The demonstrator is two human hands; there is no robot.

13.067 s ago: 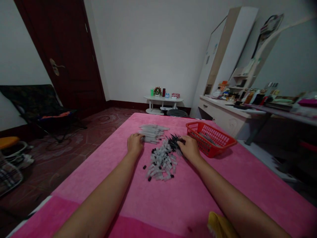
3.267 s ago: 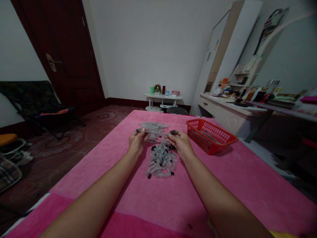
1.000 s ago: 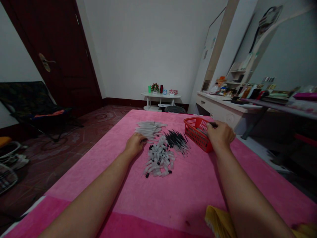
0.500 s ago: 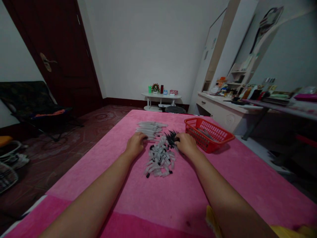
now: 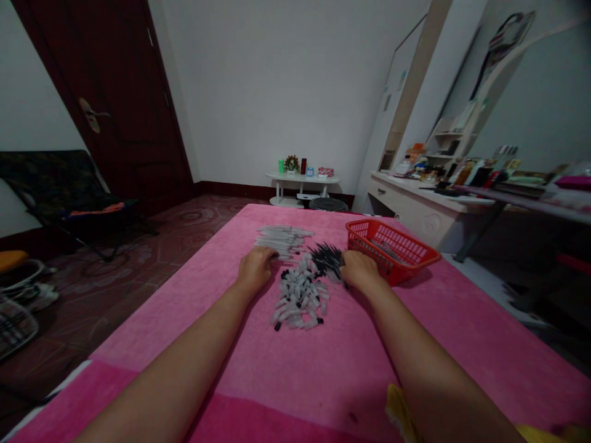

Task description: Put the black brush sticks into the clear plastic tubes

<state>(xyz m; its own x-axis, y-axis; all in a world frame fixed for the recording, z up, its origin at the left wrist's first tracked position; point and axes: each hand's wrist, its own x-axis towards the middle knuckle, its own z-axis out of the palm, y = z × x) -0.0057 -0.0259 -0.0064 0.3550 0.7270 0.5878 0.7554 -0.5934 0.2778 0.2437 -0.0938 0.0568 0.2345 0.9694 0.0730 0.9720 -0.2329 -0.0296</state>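
Observation:
Slim whitish pen barrels (image 5: 282, 237) lie side by side in a bundle on the pink cloth. My left hand (image 5: 255, 269) rests at the near left edge of that bundle, fingers curled inward; what they hold, if anything, is hidden. Black pointed pen pieces (image 5: 325, 257) form a heap to the right of the barrels. At the heap's right edge is my right hand (image 5: 361, 271), its fingers bent together against the ends of the black pieces; the fingertips are partly hidden. Between the hands and nearer to me spreads a pile of clear caps with black ends (image 5: 299, 296).
A red plastic basket (image 5: 410, 261) with thin items inside stands just beyond my right hand. Yellow cloth (image 5: 401, 409) lies by my right forearm. Past the pink-covered surface (image 5: 184, 332) are a low white table (image 5: 302, 179), a folding chair (image 5: 50, 191) and a cluttered dresser (image 5: 415, 200).
My right hand has shifted slightly right, and more of the black pieces now show beside it. My left hand stays almost in place. The view has turned slightly.

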